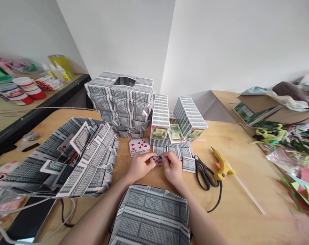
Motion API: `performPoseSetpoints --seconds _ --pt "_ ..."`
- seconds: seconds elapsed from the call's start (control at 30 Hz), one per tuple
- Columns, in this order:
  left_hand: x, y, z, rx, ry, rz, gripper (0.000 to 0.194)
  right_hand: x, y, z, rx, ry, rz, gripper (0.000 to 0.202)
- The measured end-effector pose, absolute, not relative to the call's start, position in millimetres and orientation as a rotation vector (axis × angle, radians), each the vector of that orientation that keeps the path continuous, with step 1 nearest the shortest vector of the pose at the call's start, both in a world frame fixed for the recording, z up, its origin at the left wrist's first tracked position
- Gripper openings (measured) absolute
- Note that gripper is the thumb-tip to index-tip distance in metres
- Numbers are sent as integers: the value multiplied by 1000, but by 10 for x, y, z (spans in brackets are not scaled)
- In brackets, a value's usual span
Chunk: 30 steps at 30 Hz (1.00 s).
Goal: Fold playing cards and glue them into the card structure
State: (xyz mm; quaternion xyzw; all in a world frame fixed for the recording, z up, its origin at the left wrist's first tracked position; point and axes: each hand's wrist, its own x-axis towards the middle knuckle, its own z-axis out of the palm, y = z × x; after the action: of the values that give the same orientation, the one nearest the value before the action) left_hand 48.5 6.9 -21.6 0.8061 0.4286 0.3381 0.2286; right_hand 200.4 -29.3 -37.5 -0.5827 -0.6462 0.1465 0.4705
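Between my left hand [142,166] and my right hand [173,166] is a playing card [158,160] with red hearts on its face. The fingers of both hands pinch its two ends, and its upper edge looks bent. Just behind them a row of cards [167,150] lies back side up. A stack of cards [139,146] with a seven of hearts on top is beyond my left hand. To the right of my right hand rests a back-up card [188,164], touching black-handled scissors [205,175]. A box made of cards [149,217] sits between my forearms.
A large card-built box [121,102] stands at the back, next to rows of card packs [160,112]. At left, an open card container [93,166] holds loose cards. A yellow glue gun [223,166] with its cord lies at right. Scraps and a cardboard box [261,109] fill the far right.
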Motion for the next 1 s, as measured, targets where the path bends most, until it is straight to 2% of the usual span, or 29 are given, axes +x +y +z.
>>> performPoseSetpoints --seconds 0.47,0.63,0.73,0.87,1.0 --pt "458 67 -235 2130 1191 895 27 2000 -312 -359 -1434 -1575 426 16" --pt "480 61 -227 1917 1051 945 31 1995 -292 -423 -1458 -1335 667 12" --pt "497 76 -269 1816 1072 975 25 1985 -267 -442 -1428 -1228 780 15" --pt "487 93 -289 1863 1128 984 18 1981 -246 -437 -1458 -1304 685 18" --pt "472 94 -239 1949 1138 1011 21 1985 -251 -447 -1494 -1334 643 18"
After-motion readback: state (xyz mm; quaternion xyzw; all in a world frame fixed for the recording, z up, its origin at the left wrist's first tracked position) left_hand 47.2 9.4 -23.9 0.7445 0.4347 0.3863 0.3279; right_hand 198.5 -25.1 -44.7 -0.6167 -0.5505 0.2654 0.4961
